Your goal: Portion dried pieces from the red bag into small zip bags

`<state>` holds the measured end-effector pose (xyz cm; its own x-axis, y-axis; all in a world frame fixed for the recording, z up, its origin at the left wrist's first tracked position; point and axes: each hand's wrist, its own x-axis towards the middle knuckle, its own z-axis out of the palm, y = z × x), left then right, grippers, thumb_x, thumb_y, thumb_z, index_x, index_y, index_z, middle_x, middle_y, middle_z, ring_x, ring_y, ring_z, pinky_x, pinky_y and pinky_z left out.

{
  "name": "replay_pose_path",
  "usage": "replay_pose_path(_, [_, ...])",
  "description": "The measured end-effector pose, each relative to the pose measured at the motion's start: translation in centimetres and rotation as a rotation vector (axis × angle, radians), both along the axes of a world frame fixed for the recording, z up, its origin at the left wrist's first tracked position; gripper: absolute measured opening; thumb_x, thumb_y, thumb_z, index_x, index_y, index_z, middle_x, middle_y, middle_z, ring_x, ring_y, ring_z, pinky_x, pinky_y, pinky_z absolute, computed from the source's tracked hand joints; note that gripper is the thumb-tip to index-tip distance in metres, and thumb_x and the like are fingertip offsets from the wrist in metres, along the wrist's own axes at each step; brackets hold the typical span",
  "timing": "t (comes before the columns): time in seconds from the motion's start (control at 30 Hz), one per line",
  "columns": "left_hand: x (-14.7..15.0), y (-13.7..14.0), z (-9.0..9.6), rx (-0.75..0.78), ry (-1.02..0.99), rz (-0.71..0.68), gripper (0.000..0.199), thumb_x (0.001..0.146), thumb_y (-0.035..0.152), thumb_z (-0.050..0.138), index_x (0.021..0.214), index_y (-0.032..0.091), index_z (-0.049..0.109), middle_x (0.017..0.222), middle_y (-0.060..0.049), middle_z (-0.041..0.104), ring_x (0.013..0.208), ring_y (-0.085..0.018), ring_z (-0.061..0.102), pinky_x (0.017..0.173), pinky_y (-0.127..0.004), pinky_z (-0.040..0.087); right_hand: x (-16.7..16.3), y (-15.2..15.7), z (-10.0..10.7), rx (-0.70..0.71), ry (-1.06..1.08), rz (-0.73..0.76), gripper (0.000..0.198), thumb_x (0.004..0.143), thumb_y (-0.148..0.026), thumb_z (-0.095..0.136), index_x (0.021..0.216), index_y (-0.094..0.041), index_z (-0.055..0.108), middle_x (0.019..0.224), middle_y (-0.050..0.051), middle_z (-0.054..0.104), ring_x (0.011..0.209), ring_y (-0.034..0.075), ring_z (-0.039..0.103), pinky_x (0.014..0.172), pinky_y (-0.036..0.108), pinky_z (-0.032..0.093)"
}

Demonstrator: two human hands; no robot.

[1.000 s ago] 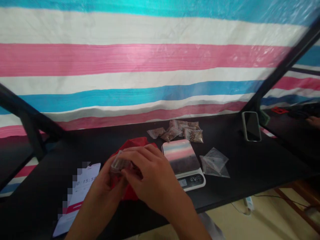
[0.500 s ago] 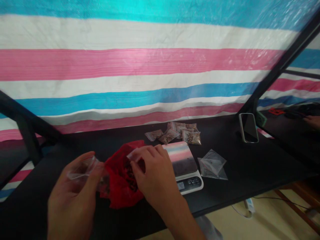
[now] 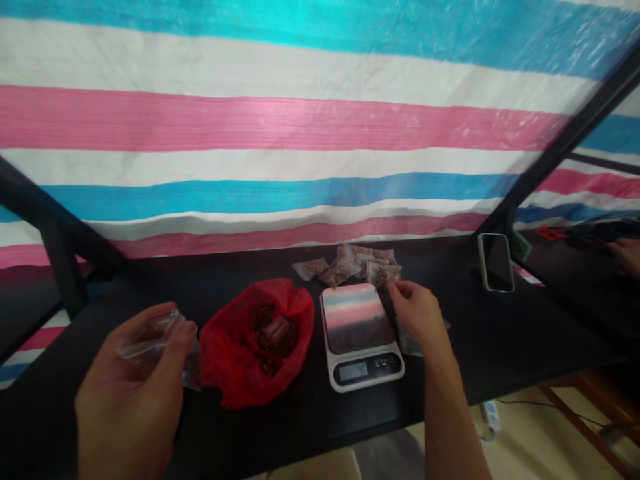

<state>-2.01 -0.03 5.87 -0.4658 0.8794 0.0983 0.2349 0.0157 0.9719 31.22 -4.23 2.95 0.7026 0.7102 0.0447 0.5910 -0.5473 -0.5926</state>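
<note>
My left hand (image 3: 133, 393) is closed on a small clear zip bag (image 3: 163, 337), held left of a crumpled red plastic bag (image 3: 225, 373). The red bag stands open, with dark brown dried bits (image 3: 267, 363) inside and a small clear plastic piece (image 3: 277, 330) lying on them. My right hand (image 3: 417, 310) is over the right side of a white kitchen scale (image 3: 367, 380), thumb and fingers pinched close to a filled zip bag (image 3: 383, 273). What its fingertips hold, if anything, is too small to make out. Nothing lies on the scale's plate.
Several filled zip bags (image 3: 343, 270) lie in a group behind the scale. Partly hidden under my right arm are clear flat bags (image 3: 410, 343). A phone (image 3: 497, 263) leans at the right rear by a black frame post. Another person's hand (image 3: 625, 253) is at the far right.
My right hand has left the red bag and moved right, past the scale, to the filled bags. My left hand still holds the zip bag, slightly further left in view.
</note>
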Motion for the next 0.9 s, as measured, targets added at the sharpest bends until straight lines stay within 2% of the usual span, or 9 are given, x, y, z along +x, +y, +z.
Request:
replay_pose_path(0.07, [0.1,0.0,0.0,-0.011,0.015,-0.014,0.035,0.081,0.039,0.082,0.115,0.030,0.077,0.094,0.005,0.075,0.084,-0.017,0.069,0.072,-0.029,0.054,-0.2,0.3,-0.6,-0.011,0.027,0.036,0.033,0.100,-0.038,0.059,0.104,-0.019,0.085,0.107,0.013,0.085,0.106,0.033,0.079,0.086,0.037,0.053])
replay_pose_path(0.27, [0.8,0.0,0.2,-0.003,0.089,0.012,0.062,0.060,0.055,0.078,0.114,0.024,0.079,0.087,-0.002,0.075,0.073,-0.022,0.070,0.060,-0.031,0.055,-0.6,1.5,-1.2,-0.040,0.077,0.047,0.031,0.096,-0.035,0.062,0.104,-0.018,0.087,0.106,0.014,0.086,0.108,0.034,0.078,0.083,0.035,0.052])
replay_pose_path(0.4, [1.1,0.1,0.5,-0.013,0.120,-0.008,0.067,0.058,0.058,0.077,0.114,0.023,0.078,0.089,-0.003,0.076,0.075,-0.021,0.070,0.063,-0.031,0.056,0.6,0.3,-0.8,-0.041,0.102,0.060,0.033,0.097,-0.033,0.059,0.104,-0.016,0.087,0.107,0.014,0.085,0.106,0.033,0.078,0.084,0.035,0.052])
replay_pose_path(0.57, [1.3,-0.1,0.8,-0.004,0.114,-0.010,0.067,0.057,0.056,0.075,0.114,0.022,0.077,0.089,-0.003,0.075,0.077,-0.021,0.070,0.069,-0.032,0.057,1.2,-1.7,-0.1,-0.028,0.224,0.232,0.026,0.092,-0.034,0.065,0.091,-0.019,0.086,0.093,0.007,0.086,0.091,0.026,0.079,0.077,0.029,0.052])
replay_pose_path(0.77, [1.4,-0.1,0.8,-0.002,0.138,-0.022,0.065,0.060,0.056,0.075,0.116,0.022,0.077,0.089,-0.002,0.074,0.077,-0.021,0.070,0.069,-0.032,0.055,0.3,-2.6,1.0,-0.079,0.159,0.288,0.018,0.088,-0.033,0.070,0.080,-0.021,0.081,0.082,0.005,0.083,0.078,0.023,0.075,0.070,0.030,0.048])
replay_pose_path(0.9, [1.6,-0.1,1.1,0.003,0.175,-0.038,0.066,0.058,0.056,0.073,0.113,0.020,0.076,0.089,-0.004,0.074,0.078,-0.023,0.070,0.072,-0.035,0.057,-0.9,-2.3,1.2,-0.132,0.097,0.319,0.012,0.086,-0.028,0.074,0.077,-0.022,0.078,0.080,0.005,0.082,0.077,0.022,0.074,0.069,0.031,0.045])
